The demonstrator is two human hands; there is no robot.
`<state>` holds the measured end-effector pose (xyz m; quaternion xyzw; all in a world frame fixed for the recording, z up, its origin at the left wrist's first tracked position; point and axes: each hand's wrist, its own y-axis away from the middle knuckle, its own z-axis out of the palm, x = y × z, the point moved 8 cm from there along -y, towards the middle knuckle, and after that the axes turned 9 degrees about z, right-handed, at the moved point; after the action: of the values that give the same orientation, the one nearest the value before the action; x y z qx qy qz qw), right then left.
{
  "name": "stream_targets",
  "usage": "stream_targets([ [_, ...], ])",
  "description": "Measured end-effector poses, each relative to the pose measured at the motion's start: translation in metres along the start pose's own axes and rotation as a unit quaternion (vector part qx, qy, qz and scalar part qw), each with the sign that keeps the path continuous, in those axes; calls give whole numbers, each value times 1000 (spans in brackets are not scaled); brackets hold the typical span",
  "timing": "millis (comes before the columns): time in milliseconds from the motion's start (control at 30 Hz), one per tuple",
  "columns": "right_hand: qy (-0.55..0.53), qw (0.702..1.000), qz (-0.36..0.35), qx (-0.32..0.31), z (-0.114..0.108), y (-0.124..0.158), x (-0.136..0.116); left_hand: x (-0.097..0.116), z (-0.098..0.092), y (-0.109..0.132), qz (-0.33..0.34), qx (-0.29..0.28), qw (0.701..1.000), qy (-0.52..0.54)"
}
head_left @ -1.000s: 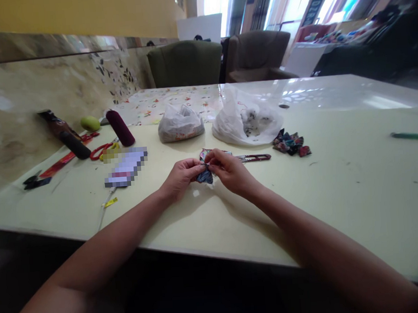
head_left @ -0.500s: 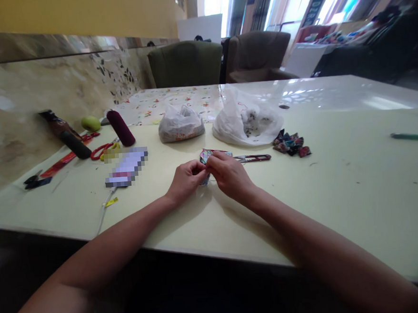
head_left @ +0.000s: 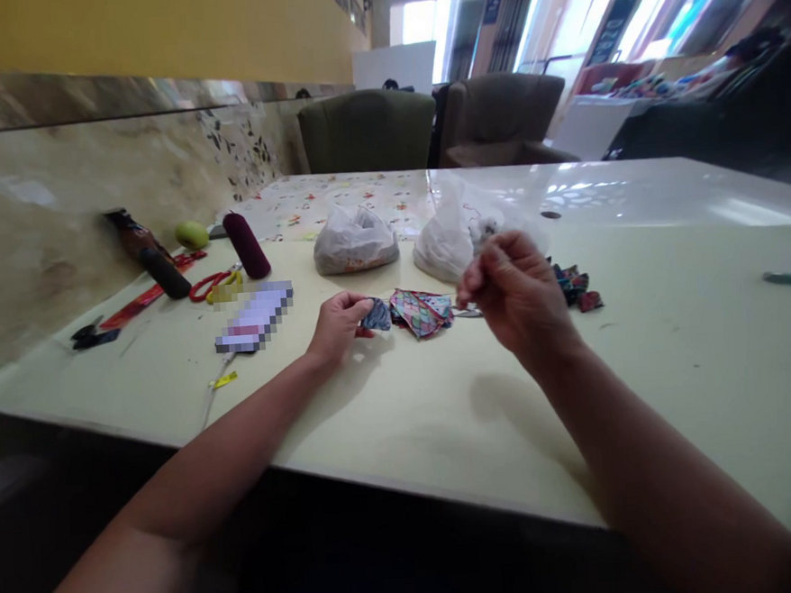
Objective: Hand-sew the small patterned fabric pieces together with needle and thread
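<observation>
My left hand (head_left: 339, 326) pinches a small dark grey-blue piece of fabric (head_left: 376, 315) between thumb and fingers, just above the table. My right hand (head_left: 514, 293) is raised to the right with its fingertips closed together. A faint thin line, like a thread, runs from the fabric toward these fingertips; any needle is too small to make out. Between the hands lies a stack of colourful patterned fabric pieces (head_left: 422, 313). Thread snips (head_left: 466, 312) lie beside the stack, partly hidden by my right hand.
Behind the hands stand two white plastic bags (head_left: 355, 239), one partly covered by my right hand. Small dark patterned fabric pieces (head_left: 573, 284) lie to the right. On the left are a phone (head_left: 256, 317) with cable, scissors (head_left: 215, 286), a maroon thread spool (head_left: 247, 245) and a green fruit (head_left: 192, 235).
My right hand has moved away from my left, up and to the right, uncovering the patterned stack. My left hand keeps the dark fabric. The view has shifted slightly.
</observation>
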<state>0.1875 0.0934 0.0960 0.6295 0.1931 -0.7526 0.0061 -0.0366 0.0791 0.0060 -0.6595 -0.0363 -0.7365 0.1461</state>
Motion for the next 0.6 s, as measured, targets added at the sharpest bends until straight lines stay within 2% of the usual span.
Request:
stream_targets([
  [233,-61,989,-65,114,-58,-14,-15,-6,-20,-15,-3,66,997,39],
  [333,-82,973,-79,200,-83,-14,-16,-7,-25,-19,0,78,996,41],
  [467,-28,941,-123,315,-112,-9,-19,-7,-29,-20,5,88,995,40],
  [600,71,904,-175,384,-135,-3,-25,-7,-32,-21,0,98,995,35],
])
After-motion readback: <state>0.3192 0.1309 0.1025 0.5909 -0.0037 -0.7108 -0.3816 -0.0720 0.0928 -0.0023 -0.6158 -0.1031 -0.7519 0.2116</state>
